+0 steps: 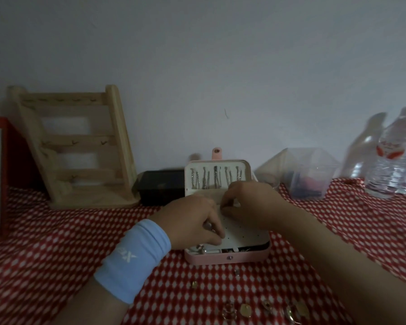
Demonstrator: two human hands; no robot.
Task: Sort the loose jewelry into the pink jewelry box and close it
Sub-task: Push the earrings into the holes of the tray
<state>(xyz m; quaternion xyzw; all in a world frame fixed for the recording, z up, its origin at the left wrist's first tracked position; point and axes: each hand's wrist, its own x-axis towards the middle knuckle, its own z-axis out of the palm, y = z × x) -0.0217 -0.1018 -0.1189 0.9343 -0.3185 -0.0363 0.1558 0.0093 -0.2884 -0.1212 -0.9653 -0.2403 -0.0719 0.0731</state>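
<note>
Dim, grainy view under soft, flat light; I can't tell where it comes from.

The grey wall (220, 66) is evenly murky, and shadows are faint and soft-edged. My left hand (192, 221) and right hand (249, 202) read as dark, low-contrast shapes. The white perforated panel (244, 233) they pinch is the palest patch. The water bottles (399, 156) at the right edge smear and lean. The wooden rack (80, 146) slants with the wide-angle bend. The gold pieces (245, 309) near the bottom edge are soft and blurred.
</note>
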